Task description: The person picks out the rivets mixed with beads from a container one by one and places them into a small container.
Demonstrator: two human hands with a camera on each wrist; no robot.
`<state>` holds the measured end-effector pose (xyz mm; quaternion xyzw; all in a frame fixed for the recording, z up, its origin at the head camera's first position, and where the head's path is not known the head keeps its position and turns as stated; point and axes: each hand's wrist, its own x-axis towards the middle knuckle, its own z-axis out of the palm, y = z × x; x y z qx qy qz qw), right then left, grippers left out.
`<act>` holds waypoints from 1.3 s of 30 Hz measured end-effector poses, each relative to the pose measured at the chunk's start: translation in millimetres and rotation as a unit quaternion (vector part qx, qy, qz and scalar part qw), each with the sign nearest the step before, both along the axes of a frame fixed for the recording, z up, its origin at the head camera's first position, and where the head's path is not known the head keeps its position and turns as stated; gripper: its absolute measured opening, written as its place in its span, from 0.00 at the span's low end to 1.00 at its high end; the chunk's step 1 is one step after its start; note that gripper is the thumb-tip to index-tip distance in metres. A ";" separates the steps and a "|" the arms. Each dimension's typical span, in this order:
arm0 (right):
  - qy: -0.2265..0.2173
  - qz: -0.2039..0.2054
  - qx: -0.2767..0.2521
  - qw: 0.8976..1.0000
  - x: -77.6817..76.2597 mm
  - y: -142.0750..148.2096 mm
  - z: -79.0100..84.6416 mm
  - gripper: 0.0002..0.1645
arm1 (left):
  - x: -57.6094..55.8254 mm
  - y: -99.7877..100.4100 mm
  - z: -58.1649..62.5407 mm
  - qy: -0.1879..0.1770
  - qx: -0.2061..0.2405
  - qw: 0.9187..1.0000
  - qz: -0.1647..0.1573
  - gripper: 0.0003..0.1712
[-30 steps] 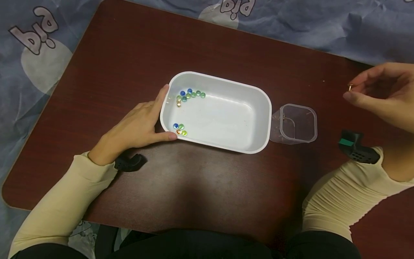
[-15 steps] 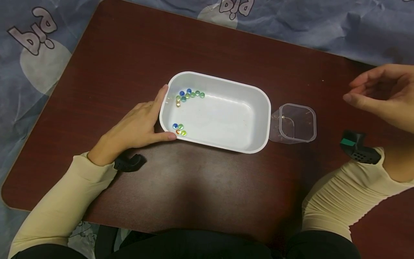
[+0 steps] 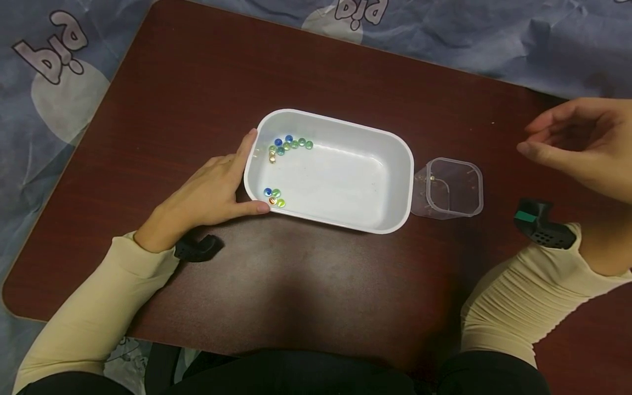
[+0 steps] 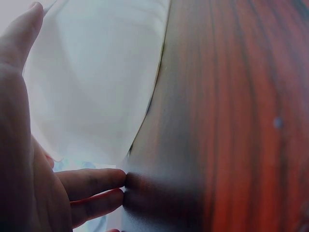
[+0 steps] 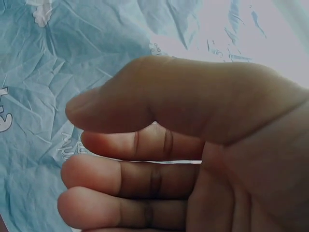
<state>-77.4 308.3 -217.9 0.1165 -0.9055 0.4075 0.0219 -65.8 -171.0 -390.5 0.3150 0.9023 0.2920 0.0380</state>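
Observation:
A white plastic tub (image 3: 345,181) sits on the brown table, with glass marbles (image 3: 286,145) in blue, green, yellow and amber along its far left side. Several more marbles (image 3: 275,197) lie in its near left corner. My left hand (image 3: 207,192) rests against the tub's left end, thumb at the near rim and index fingertip at the far-left rim. At far right, my right hand (image 3: 582,145) is held raised, fingers loosely bent and nothing visible between them. Right of the tub is a clear plastic container (image 3: 454,186) with tiny gold bits inside.
The brown table (image 3: 212,71) has rounded corners. A blue-grey printed cloth (image 3: 469,38) lies beyond its far edge. Black wrist mounts (image 3: 199,248) are worn on both arms. A tiny pale speck (image 3: 492,122) lies near the right hand.
One second ago my right thumb and index finger pinched a small gold tack-like pin; it is gone from them now. My right hand has shifted slightly left. The left hand and tub stay put.

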 end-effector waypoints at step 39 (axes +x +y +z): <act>0.003 0.030 0.216 0.976 -6.5 -49.6 13.2 0.08 | -0.2 0.0 -0.2 0.005 0.007 1.000 -0.005 0.71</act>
